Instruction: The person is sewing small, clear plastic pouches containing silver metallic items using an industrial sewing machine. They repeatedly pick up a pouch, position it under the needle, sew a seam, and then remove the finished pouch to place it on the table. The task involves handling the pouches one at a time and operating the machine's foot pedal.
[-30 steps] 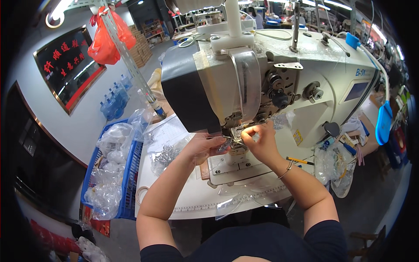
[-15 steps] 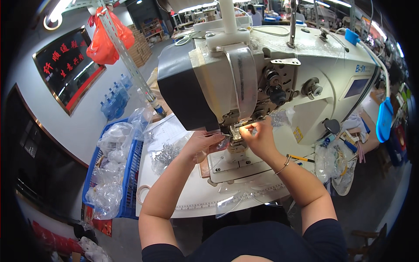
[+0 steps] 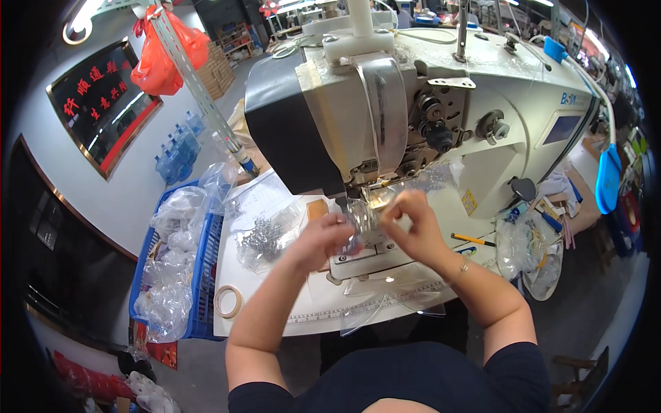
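Note:
In front of the sewing machine [image 3: 475, 96], my left hand [image 3: 322, 241] is closed on a clear plastic piece [image 3: 359, 219], slightly blurred and shiny. My right hand [image 3: 413, 219] is on the piece's other side, thumb and fingers pinched together; what they hold, if anything, is too small to make out. Both hands are just on my side of the needle area, above the metal sewing plate [image 3: 368, 260]. Beside my left hand lies a clear bag of small metallic-looking parts [image 3: 265, 237]. More clear plastic sheeting [image 3: 385, 296] rests by the table's near edge.
A blue crate [image 3: 206, 275] of clear plastic bags stands left of the table. On the table are a tape roll [image 3: 228, 301], a printed ruler strip [image 3: 330, 317] and an orange pen [image 3: 473, 239]. Plastic scraps [image 3: 520, 251] and tools lie at the right.
Both hands have drawn back from the needle toward me, bringing the clear plastic piece out from under the machine head. The view has shifted slightly.

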`<state>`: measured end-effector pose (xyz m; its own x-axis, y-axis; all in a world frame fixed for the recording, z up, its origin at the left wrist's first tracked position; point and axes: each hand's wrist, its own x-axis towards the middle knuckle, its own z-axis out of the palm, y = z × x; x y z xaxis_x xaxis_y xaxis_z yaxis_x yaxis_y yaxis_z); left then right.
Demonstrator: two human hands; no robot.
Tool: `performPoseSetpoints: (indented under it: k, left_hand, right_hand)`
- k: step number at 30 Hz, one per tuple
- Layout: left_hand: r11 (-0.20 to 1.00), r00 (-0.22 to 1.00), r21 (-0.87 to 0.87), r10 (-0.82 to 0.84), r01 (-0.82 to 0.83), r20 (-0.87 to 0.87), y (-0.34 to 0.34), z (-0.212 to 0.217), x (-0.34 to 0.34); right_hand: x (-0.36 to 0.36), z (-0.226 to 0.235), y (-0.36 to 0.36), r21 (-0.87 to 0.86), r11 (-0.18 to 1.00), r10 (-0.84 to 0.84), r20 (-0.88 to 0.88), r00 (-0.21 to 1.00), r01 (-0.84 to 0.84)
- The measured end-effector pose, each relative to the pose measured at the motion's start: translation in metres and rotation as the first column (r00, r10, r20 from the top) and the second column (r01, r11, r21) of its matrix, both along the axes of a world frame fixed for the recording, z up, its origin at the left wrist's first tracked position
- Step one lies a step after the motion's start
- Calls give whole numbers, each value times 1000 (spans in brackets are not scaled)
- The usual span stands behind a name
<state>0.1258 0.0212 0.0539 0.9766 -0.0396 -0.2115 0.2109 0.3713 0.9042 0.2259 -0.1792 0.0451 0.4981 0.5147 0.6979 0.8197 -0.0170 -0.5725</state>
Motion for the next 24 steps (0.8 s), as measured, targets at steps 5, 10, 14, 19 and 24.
performPoseSetpoints:
  k: [5, 10, 14, 19, 24]
  left_hand:
    - [992, 982, -110, 81, -62, 170, -44, -59, -66]
    - [960, 974, -255, 159, -114, 163, -58, -81, -83]
    - [940, 973, -313, 188, -137, 138, -62, -86, -90]
    - [930, 970, -332, 210, -160, 121, -66, -86, -93]
    - [937, 962, -294, 238, -190, 135, -69, -88, -101]
  right_hand:
    - [-10, -39, -84, -147, 989, -49, -251, 967, 12]
    - [6, -112, -149, -422, 820, -339, 186, 922, 387]
    - [5, -119, -152, -383, 808, -335, 326, 884, 447]
    - [-15, -100, -124, -110, 897, -430, -436, 791, 428]
    - [-80, -34, -75, -241, 964, -106, 47, 993, 114]
